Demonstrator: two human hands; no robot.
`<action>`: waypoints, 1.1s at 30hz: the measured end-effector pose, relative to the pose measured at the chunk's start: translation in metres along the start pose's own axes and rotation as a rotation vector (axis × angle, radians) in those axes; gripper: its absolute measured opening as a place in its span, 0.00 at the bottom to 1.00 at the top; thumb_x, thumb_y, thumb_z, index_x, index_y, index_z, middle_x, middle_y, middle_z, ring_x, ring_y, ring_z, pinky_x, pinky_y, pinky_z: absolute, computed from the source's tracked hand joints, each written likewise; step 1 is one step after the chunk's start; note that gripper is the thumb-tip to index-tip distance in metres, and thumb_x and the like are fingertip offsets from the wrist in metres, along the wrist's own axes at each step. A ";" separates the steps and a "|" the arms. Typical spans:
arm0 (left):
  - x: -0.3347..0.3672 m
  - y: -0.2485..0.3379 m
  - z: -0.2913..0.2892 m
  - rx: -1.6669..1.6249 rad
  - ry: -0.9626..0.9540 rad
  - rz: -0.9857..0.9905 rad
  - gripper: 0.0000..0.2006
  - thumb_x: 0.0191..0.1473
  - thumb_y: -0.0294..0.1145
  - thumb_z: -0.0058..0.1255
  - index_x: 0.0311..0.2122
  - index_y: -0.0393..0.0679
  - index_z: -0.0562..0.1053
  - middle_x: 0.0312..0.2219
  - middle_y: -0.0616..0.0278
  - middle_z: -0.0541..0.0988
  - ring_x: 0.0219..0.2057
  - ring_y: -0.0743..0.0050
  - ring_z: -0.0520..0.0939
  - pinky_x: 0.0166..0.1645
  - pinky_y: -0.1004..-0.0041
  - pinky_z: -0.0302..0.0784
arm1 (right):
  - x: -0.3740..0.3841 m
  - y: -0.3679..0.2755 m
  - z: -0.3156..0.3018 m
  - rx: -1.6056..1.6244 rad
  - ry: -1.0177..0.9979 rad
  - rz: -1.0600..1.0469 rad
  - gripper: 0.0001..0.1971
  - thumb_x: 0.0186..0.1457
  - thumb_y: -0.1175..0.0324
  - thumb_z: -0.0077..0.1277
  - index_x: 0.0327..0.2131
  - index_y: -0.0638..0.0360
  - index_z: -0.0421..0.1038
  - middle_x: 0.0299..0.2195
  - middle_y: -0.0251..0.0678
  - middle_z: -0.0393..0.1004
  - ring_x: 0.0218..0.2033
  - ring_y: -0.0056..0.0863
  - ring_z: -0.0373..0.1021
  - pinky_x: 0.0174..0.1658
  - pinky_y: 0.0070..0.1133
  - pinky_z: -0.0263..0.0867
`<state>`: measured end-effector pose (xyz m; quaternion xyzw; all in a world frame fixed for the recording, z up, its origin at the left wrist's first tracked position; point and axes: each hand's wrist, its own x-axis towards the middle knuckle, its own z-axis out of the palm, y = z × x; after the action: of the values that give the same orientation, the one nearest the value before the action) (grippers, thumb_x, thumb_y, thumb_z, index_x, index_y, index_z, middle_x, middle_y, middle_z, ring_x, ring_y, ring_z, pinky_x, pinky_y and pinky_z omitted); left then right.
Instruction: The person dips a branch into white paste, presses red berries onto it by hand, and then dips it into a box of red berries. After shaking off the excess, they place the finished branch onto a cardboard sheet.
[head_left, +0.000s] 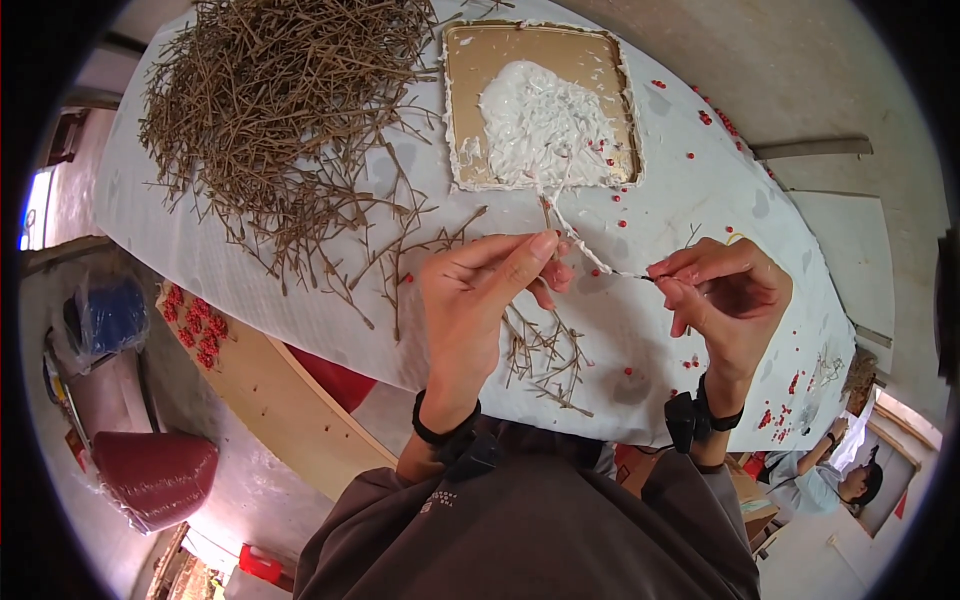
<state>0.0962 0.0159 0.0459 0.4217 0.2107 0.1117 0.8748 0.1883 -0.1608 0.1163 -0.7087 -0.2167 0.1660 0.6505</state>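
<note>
My left hand (490,285) is closed in a pinch on a thin brown twig (546,212), whose tip points at the tray. Between thumb and fingers my right hand (730,290) grips the dark end of a thin stick (590,252) coated in white paste; it slants up past the left fingertips to the tray's near edge. The gold tray (465,70) carries a heap of thick white paste (550,115), smeared over its rim too. Branched twigs (545,360) show just below my left hand; whether they join the pinched twig is hidden.
A large pile of brown twigs (290,110) covers the table's far left. Small red beads (705,118) lie scattered over the white table cover (770,260). Red bead clusters (200,325) sit on a board at left. A maroon stool (155,475) stands lower left; another person (825,475) is at far right.
</note>
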 end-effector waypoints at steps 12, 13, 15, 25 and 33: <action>0.001 -0.002 0.000 0.015 -0.014 0.009 0.11 0.57 0.29 0.52 0.34 0.28 0.77 0.23 0.54 0.79 0.23 0.70 0.78 0.26 0.76 0.70 | -0.001 -0.003 -0.002 0.025 0.057 -0.052 0.09 0.43 0.88 0.57 0.27 0.68 0.69 0.27 0.52 0.77 0.23 0.24 0.73 0.17 0.13 0.64; 0.001 -0.002 0.000 0.015 -0.016 0.010 0.11 0.57 0.29 0.52 0.34 0.28 0.77 0.23 0.54 0.79 0.23 0.70 0.78 0.26 0.76 0.70 | -0.001 -0.002 -0.001 0.060 0.048 -0.049 0.08 0.43 0.89 0.57 0.27 0.69 0.69 0.28 0.52 0.77 0.25 0.25 0.75 0.18 0.13 0.65; 0.000 -0.001 0.000 -0.006 -0.006 0.021 0.11 0.57 0.29 0.52 0.35 0.28 0.77 0.23 0.54 0.79 0.23 0.70 0.78 0.26 0.76 0.69 | 0.001 0.003 0.002 0.026 0.053 -0.048 0.08 0.44 0.88 0.57 0.27 0.68 0.69 0.28 0.53 0.77 0.23 0.23 0.72 0.16 0.12 0.63; 0.000 -0.008 0.009 0.238 0.047 0.233 0.08 0.56 0.24 0.53 0.35 0.29 0.78 0.26 0.56 0.80 0.26 0.75 0.79 0.29 0.78 0.72 | 0.000 0.003 -0.002 0.075 0.048 0.011 0.08 0.44 0.87 0.58 0.27 0.70 0.69 0.29 0.53 0.77 0.25 0.25 0.74 0.18 0.13 0.65; 0.002 -0.013 0.012 0.636 0.116 0.455 0.06 0.53 0.20 0.56 0.35 0.29 0.78 0.27 0.58 0.80 0.27 0.80 0.78 0.32 0.82 0.72 | -0.001 -0.001 -0.002 0.141 0.005 0.054 0.07 0.45 0.86 0.58 0.28 0.70 0.69 0.30 0.52 0.77 0.24 0.22 0.73 0.18 0.13 0.65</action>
<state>0.1037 0.0004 0.0420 0.7004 0.1850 0.2556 0.6402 0.1884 -0.1624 0.1175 -0.6671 -0.1836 0.1969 0.6947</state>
